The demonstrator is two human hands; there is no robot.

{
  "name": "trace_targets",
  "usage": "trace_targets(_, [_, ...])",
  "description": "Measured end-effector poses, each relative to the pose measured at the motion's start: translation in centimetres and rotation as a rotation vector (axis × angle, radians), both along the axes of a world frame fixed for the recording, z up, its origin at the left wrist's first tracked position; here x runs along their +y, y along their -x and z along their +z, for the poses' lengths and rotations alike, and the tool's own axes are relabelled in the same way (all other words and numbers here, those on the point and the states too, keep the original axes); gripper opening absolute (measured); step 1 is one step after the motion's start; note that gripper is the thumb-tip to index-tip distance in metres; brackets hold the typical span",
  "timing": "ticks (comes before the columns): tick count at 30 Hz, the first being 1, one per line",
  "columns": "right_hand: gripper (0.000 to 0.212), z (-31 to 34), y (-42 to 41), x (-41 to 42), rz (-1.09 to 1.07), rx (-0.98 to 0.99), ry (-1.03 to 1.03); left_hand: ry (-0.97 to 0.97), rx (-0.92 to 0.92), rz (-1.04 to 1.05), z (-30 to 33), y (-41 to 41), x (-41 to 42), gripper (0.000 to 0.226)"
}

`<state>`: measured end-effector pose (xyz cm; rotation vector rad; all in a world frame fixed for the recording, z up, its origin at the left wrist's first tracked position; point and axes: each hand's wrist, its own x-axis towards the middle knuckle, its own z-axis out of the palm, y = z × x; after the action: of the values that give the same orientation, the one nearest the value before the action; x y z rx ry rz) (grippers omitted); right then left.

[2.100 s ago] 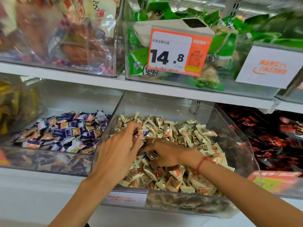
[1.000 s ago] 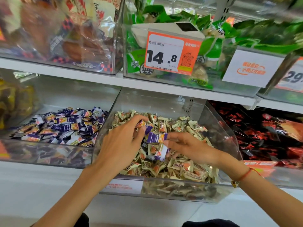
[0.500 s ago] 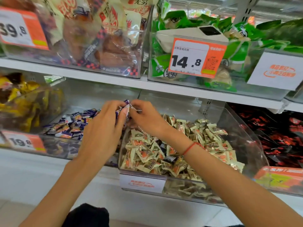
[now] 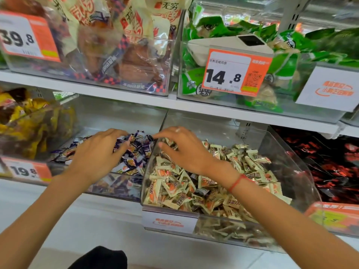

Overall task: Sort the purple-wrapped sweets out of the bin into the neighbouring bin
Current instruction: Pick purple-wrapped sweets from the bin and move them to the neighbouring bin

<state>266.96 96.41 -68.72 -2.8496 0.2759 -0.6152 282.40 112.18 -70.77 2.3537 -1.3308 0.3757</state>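
White shelf (image 4: 194, 108) spans the scene above two clear bins. Right bin (image 4: 287, 152): heaped with cream-wrapped sweets (image 4: 174, 193). Left bin (image 4: 124, 187), touching it side by side: holds the purple-wrapped sweets (image 4: 138, 152), piled toward its right wall. Far shelf carries an orange price tag (image 4: 236, 73) reading 14.8.

Your left hand (image 4: 97, 154) is over the left bin, palm down, fingers (image 4: 116, 133) curled down into the purple pile; whether they pinch a sweet or rest loose, cannot tell, the tips are buried among wrappers. Your right hand (image 4: 184, 150) hovers above the far left corner of the right bin, just beside the shared wall, fingers spread apart and bent, nothing visible between them. Red string band (image 4: 236, 182) on your right wrist. The two hands are near each other, not touching.
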Motion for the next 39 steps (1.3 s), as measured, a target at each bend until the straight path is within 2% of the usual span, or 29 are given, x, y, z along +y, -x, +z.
trace_targets(2, [0.027, -0.1, 3.7, -0.8, 0.015, 0.004, 0.211, 0.106, -0.085, -0.098, 0.8, 2.1, -0.3, 0.03])
trace_targets(4, [0.021, -0.6, 7.3, -2.4, -0.005, 0.118, 0.381, 0.182, -0.152, -0.251, 1.6, 4.7, -0.8, 0.026])
trace_targets(6, [0.018, -1.3, 9.8, -4.1, -0.088, 0.318, 0.375, 0.183, -0.151, -0.437, 1.8, 7.3, -1.8, 0.028])
trace_targets(9, [0.021, -2.7, 11.3, -6.2, -0.155, 0.458, 0.157, 0.028, -0.049, -0.602, 0.7, 10.5, -4.7, 0.034])
trace_targets(12, [0.023, -4.0, 10.6, -6.2, -0.099, 0.519, 0.033, -0.342, -0.089, -0.568, -1.6, 11.3, -7.7, 0.042])
trace_targets(14, [0.025, -4.9, 9.6, -5.6, -0.068, 0.584, 0.066, -0.569, -0.14, -0.471, -2.5, 10.5, -8.5, 0.042])
trace_targets(15, [0.027, -5.1, 9.2, -5.3, -0.071, 0.625, 0.114, -0.618, -0.154, -0.436, -2.8, 10.1, -8.7, 0.041])
trace_targets(19, [0.03, -5.3, 7.4, -4.9, -0.063, 0.709, 0.307, -0.579, -0.152, -0.452, -3.2, 9.4, -8.5, 0.036])
trace_targets(21, [0.027, -5.0, 7.5, -5.3, -0.039, 0.726, 0.195, -0.532, -0.098, -0.452, -2.9, 9.6, -8.3, 0.036])
trace_targets(24, [0.027, -4.2, 8.8, -6.4, -0.038, 0.671, -0.253, -0.369, 0.008, -0.455, -2.1, 10.5, -7.5, 0.044])
trace_targets(28, [0.034, -2.2, 11.7, -5.6, -0.109, 0.206, -0.979, -0.049, 0.29, -0.478, -0.4, 12.9, -6.2, 0.049])
trace_targets(30, [0.035, -1.1, 11.8, -4.1, -0.046, 0.048, -1.207, 0.156, 0.368, -0.444, 0.1, 13.5, -5.8, 0.051])
trace_targets(32, [0.036, -0.1, 10.9, -2.2, -0.002, -0.027, -1.269, 0.368, 0.438, -0.395, 0.4, 13.2, -5.1, 0.046])
trace_targets(34, [0.036, 0.7, 9.3, -0.5, 0.025, -0.059, -1.235, 0.525, 0.516, -0.352, 0.9, 12.5, -3.8, 0.031])
trace_targets(37, [0.032, 1.6, 6.7, 1.2, 0.054, -0.037, -1.095, 0.655, 0.57, -0.304, 1.5, 10.4, -1.8, 0.02])
trace_targets(39, [0.031, 1.9, 5.4, 1.3, 0.058, -0.021, -1.017, 0.701, 0.526, -0.229, 1.2, 8.2, -0.6, 0.015])
